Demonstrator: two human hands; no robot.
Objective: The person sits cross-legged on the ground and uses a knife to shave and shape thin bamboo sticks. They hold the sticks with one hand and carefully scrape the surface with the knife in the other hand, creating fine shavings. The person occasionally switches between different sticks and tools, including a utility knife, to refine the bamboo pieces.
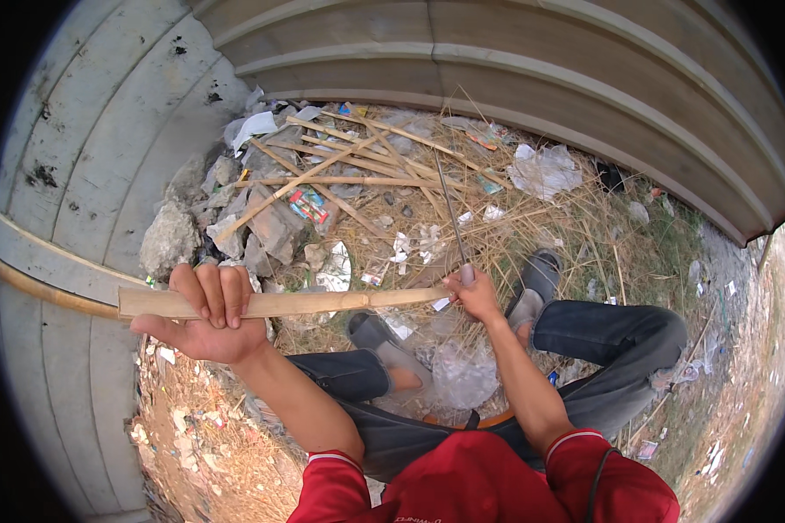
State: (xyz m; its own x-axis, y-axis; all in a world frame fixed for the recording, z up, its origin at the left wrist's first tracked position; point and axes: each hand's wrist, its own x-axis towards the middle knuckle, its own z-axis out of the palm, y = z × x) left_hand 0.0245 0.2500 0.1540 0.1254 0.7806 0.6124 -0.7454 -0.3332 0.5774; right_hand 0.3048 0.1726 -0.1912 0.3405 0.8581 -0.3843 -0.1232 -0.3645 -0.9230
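A pale split bamboo strip [310, 303] lies crosswise in front of me, with a node toward its right part. My left hand [214, 318] holds it near the left end, fingers curled over it and thumb stretched out beneath. My right hand [475, 295] is closed round the handle of a long, thin-bladed knife [451, 205], which looks edge-on and points away from me. The strip's right end meets the fingers of that hand; whether they grip it too, I cannot tell. Past the left end runs a bamboo length [52, 292]; any join to the strip is unclear.
Several bamboo strips [358, 161] lie heaped on dry grass ahead, beside broken rocks [170, 240]. Litter and a clear plastic bag [464, 375] are scattered around my shoes [532, 288]. A corrugated metal wall [515, 61] stands ahead, and grey panels [96, 131] rise at left.
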